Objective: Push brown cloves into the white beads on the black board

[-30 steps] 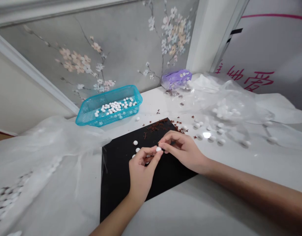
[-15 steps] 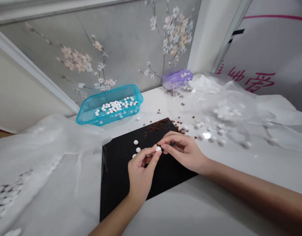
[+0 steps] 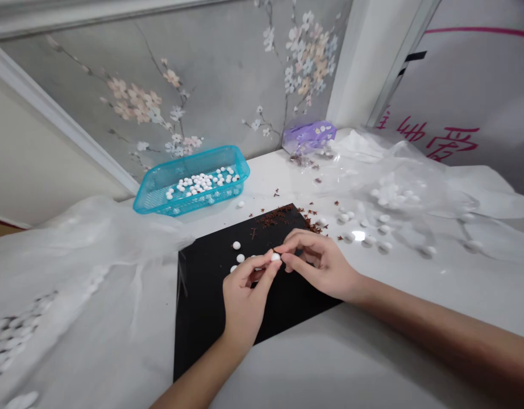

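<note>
A small round white bead [image 3: 275, 257] sits pinched between the fingertips of my left hand [image 3: 245, 295] and my right hand [image 3: 319, 268], above a black board [image 3: 206, 324]. Its surface is partly hidden by my fingers. Several similar white beads [image 3: 240, 258] lie on the board just past my left fingers. Dark brown dried bits [image 3: 274, 217] are scattered along the board's far corner, beyond my right hand.
A turquoise plastic basket [image 3: 168, 180] holding many white beads stands on the white table [image 3: 266, 177] by the wall. Crumpled clear plastic sheets [image 3: 394, 173] lie to the right with loose beads nearby, and more plastic [image 3: 78, 272] lies left. A purple packet [image 3: 308, 136] stands at the back.
Both hands keep the same white bead between their fingertips, with only slight finger shifts. The whole view has tilted a little as my head moved.
</note>
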Demonstrator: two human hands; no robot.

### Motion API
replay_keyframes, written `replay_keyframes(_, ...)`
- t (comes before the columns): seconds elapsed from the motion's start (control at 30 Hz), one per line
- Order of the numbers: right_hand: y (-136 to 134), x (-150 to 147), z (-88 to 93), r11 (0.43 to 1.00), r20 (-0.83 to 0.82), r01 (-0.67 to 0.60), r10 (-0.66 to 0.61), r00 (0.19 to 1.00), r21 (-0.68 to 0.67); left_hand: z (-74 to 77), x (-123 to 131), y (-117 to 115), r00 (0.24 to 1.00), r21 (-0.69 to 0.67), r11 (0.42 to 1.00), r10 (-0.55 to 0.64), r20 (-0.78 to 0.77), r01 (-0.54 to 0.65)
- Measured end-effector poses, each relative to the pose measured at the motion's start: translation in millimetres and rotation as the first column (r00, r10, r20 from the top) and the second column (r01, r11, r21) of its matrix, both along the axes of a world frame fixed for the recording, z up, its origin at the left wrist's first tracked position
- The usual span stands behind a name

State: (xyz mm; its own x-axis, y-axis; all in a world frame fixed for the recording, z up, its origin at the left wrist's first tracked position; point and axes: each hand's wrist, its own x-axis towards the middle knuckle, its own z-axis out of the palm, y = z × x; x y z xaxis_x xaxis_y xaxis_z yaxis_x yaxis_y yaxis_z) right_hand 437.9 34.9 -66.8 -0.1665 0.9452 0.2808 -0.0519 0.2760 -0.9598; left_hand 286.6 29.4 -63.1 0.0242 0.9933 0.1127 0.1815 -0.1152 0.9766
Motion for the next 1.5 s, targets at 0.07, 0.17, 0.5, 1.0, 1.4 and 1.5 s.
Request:
replay_keyframes(0.07, 0, 1, 0.3, 0.998, -0.039, -0.056, 0.055, 0.998, -0.021, -0.2, 0, 0, 1.000, -0.002, 1.000, -0.004, 0.006, 0.004)
replay_keyframes(0.17, 0, 3, 2.4, 0.991, -0.097, -0.124, 0.119, 0.988, -0.043, -0.2, -1, 0, 1.000, 0.008, 1.000, -0.018, 0.006, 0.018)
replay_keyframes(0.5, 1, 4, 4.2, 0.964, -0.219, -0.213, 0.176, 0.960, -0.161, -3.4, -2, -1, 1.000, 0.058, 0.998, -0.029, -0.011, 0.029)
replay_keyframes(1.0, 30, 22, -15.8, 0.865, 0.697, 0.255, -0.499, 0.515, 0.431, 7.7, -58, 62, 0.843, 0.266, 0.963, 0.113, -0.525, 0.036)
replay_keyframes(1.4, 35, 26, -21.4, 0.858, 0.747, 0.298, -0.512, 0.423, 0.419, 10.0, -49, 114, 0.790, 0.242, 0.941, -0.041, -0.612, 0.237)
replay_keyframes(1.5, 34, 24, -18.7, 0.853, 0.703, 0.287, -0.521, 0.484, 0.435, 11.8, -36, 142, 0.794, 0.241, 0.935, -0.066, -0.604, 0.261)
